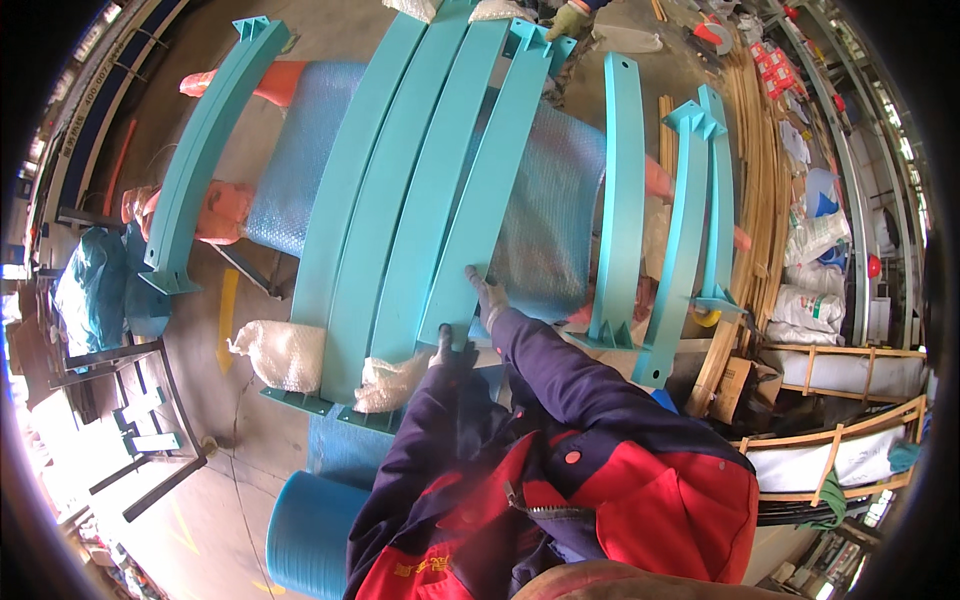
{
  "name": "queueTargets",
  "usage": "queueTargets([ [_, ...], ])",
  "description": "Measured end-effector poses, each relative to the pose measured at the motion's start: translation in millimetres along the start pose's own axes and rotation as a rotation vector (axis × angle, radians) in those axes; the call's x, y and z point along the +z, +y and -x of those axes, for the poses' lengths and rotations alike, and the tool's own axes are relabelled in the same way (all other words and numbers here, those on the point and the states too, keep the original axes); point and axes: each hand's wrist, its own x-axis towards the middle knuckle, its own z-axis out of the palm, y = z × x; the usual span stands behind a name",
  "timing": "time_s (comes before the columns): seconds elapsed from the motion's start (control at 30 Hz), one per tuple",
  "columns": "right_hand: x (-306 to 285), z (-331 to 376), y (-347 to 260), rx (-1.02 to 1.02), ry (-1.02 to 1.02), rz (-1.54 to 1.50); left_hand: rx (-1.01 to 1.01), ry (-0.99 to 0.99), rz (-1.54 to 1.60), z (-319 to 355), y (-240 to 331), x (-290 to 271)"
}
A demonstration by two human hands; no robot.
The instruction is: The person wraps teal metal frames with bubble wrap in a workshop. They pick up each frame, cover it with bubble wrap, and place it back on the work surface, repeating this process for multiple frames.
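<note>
A turquoise steel beam (pixel 490 200) with a flanged far end lies rightmost in the middle group of long beams. At its near end, my gloved left hand (pixel 444 345) curls over the edge with its thumb on top. My gloved right hand (pixel 487 294) holds the beam's right side close to that end, thumb on the upper face and fingers mostly hidden beneath. Beside it lie several similar beams (pixel 408 200). White bubble wrap covers two of the near ends, one wrap (pixel 285 355) farther left and another wrap (pixel 388 384) beside my left hand.
Blue bubble wrap (pixel 545 200) covers the support under the beams. A co-worker's gloved hand (pixel 567 22) is at the far end. Separate turquoise beams stand left (pixel 205 150) and right (pixel 625 200). A blue roll (pixel 312 535) lies near my left side; long timber strips (pixel 750 200) lie right.
</note>
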Motion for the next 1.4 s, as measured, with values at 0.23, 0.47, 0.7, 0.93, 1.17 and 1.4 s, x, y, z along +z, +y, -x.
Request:
queueTargets([
  [0.23,-9,-46,-39,-0.077,0.052,0.284,0.155,0.223,0.181,9,30,97],
  [0.47,-37,-84,-52,-0.147,0.069,0.548,0.193,0.044,0.229,-5,56,130],
  [0.7,-64,-76,-101,-0.237,0.048,0.477,0.338,0.026,0.191,-1,61,190],
  [0.93,-63,-100,-127,-0.334,-0.077,0.259,0.424,0.053,0.176,14,66,239],
  [1.17,-50,-131,-133,-0.314,-0.053,0.554,0.414,0.052,0.196,-19,79,224],
  [1.4,-40,-119,-98,-0.272,-0.17,0.603,0.412,0.105,0.296,-15,58,187],
])
